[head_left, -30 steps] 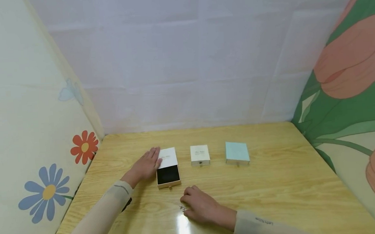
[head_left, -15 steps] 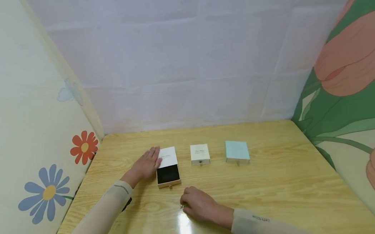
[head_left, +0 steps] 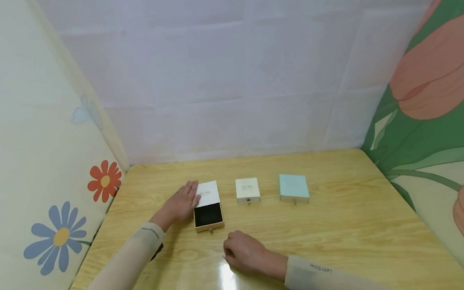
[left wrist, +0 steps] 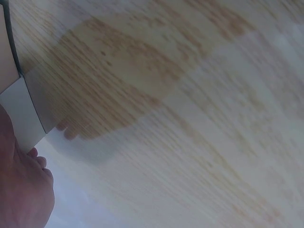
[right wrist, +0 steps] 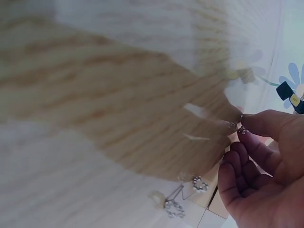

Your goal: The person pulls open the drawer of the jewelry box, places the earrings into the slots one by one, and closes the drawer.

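The left hand point(head_left: 179, 203) rests against a rectangular white cardboard box sleeve point(head_left: 207, 193) at the left of the row, its fingers extended along the left edge and its thumb lying over the top. Out of the near end of that sleeve stands a tan-edged drawer with a black lining point(head_left: 208, 214), a short tab at its front. Nearer the person and to the right, the right hand point(head_left: 244, 251) pinches a tiny silvery beaded piece point(right wrist: 242, 129) between thumb and index finger, just over the glossy surface, while its other fingers curl in toward the palm. Near those curled fingers, the right wrist view shows two more small silvery pieces: a beaded ring-like one point(right wrist: 199, 184) and a second beaded loop point(right wrist: 174, 208); thin stems show beside them, though which piece each belongs to I cannot tell. All this is on a yellow wood-grain desk point(head_left: 341, 231), which mirrors the hands faintly. Right of the drawer box, well apart from one another, sit a small square cream-white box with printed lettering point(head_left: 247, 189) and a pale blue square box point(head_left: 293, 186), both closed. Behind hangs a creased white cloth point(head_left: 227, 74), with flower-printed panels point(head_left: 61, 237) at either side.
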Available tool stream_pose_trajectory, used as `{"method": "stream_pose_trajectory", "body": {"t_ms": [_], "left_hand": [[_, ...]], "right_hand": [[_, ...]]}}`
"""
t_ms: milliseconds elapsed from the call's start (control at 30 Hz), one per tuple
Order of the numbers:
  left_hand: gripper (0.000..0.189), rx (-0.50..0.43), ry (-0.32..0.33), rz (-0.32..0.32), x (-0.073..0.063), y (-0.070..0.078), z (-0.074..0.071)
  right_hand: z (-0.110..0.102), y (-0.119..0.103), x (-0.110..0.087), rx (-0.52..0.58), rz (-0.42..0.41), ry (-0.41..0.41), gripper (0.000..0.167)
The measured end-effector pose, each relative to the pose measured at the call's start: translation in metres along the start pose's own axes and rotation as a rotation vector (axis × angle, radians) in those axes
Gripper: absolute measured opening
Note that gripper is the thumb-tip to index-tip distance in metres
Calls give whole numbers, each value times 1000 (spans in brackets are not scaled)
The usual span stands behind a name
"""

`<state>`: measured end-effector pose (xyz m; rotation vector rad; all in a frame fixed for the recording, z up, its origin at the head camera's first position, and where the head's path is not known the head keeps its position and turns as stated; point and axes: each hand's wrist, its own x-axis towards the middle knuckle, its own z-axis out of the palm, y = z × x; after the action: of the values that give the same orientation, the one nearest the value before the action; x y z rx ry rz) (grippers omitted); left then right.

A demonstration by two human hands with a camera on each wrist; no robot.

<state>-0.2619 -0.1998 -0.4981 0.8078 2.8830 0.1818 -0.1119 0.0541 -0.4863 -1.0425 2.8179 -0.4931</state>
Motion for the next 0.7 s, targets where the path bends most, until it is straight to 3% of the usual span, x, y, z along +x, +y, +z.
{"method": "stream_pose_trajectory", "body": {"t_ms": [333, 700], "left_hand": [[66, 15, -21, -8, 4, -2, 0], [66, 0, -8, -9, 3, -3, 4]], "right_hand": [[-6, 0, -1, -22, 6, -15, 19], [-8, 3, 0, 76, 58, -17, 17]]}}
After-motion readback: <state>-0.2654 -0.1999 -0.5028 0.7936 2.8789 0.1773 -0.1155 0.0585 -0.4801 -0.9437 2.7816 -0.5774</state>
